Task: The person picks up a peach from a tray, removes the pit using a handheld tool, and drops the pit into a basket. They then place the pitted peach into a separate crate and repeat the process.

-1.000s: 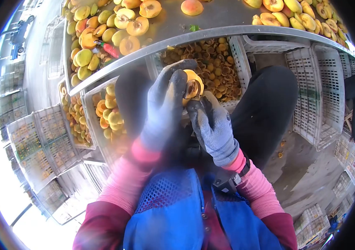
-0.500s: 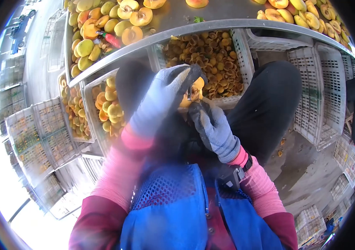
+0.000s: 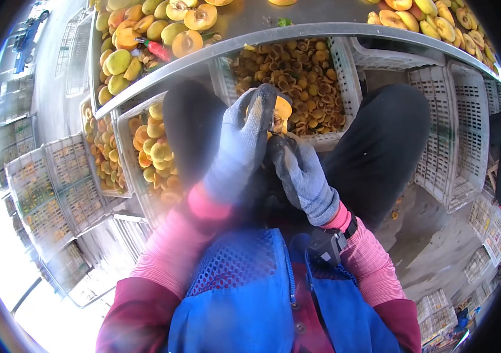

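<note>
A cut yellow peach point(image 3: 282, 112) with a browned hollow is between my two gloved hands, above my lap. My left hand point(image 3: 249, 125) is closed on the peach from the left, its dark-coated thumb or finger standing up beside the flesh. My right hand point(image 3: 302, 175) is closed just below the fruit, with its fingertips at the peach's lower edge. What the right hand grips is hidden by its fingers. Beyond the hands, a crate point(image 3: 344, 70) holds many brown-edged, cup-shaped fruit pieces.
A metal-edged table point(image 3: 250, 42) spans the far side, bearing peaches point(image 3: 118, 62) and a red-handled tool point(image 3: 156, 50). Left of my knees stands a crate of peach halves point(image 3: 157, 154). White plastic crates point(image 3: 465, 135) stand on the right, and more crates point(image 3: 47, 194) are at the left.
My left hand has turned more upright around the peach and shifted slightly right. A thin dark metal piece seen at the fruit earlier is now hidden. The right hand stays close below.
</note>
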A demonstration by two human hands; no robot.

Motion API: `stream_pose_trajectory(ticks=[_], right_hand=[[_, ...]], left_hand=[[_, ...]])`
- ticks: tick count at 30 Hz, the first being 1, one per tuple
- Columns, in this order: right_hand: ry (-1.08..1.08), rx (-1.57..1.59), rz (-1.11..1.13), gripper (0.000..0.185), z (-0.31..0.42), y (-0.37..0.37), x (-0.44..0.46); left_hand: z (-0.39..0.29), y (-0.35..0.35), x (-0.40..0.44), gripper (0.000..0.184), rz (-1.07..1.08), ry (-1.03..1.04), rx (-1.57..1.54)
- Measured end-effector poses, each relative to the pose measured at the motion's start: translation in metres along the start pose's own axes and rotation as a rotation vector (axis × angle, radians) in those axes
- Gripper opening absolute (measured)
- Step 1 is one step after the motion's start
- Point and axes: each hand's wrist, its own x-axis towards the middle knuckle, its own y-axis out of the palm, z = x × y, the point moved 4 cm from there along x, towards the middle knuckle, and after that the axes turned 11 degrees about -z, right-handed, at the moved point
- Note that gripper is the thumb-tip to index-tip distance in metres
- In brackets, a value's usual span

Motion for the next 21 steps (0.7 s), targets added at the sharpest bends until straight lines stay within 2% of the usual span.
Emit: stream_pose_trajectory(ticks=[2, 6, 9, 11, 14, 17, 18, 21], right_hand=[[0.024, 0.011, 0.013, 0.023, 0.001, 0.001, 0.002], [0.154, 0.142, 0.043, 0.023, -0.006, -0.005, 0.001], [0.042, -0.052, -0.05, 0.023, -0.005, -0.001, -0.003], [0.066, -0.12, -0.039, 0.023, -0.001, -0.003, -0.002], [0.302, -0.041, 0.014, 0.022, -0.001, -0.003, -0.003], [0.52, 0.073, 0.058, 0.023, -0.003, -0.002, -0.004], [0.57, 0.104, 0.065, 0.023, -0.005, -0.002, -0.006], [0.661, 0.151, 0.086, 0.024, -0.009, -0.003, -0.006]], left_hand=[[0.002, -0.005, 0.003, 0.026, 0.031, 0.069, 0.109], [-0.006, 0.0, -0.002, 0.027, 0.041, 0.039, 0.074], [0.002, -0.003, 0.001, 0.026, 0.041, -0.031, 0.024], [0.006, -0.004, 0.001, 0.025, 0.003, -0.038, 0.035], [0.002, -0.003, -0.004, 0.022, 0.027, 0.032, 0.044], [-0.01, -0.001, -0.004, 0.019, 0.037, 0.186, 0.2], [-0.004, -0.006, -0.002, 0.029, 0.129, 0.111, 0.238], [-0.007, -0.006, 0.001, 0.029, 0.17, 0.2, 0.434]])
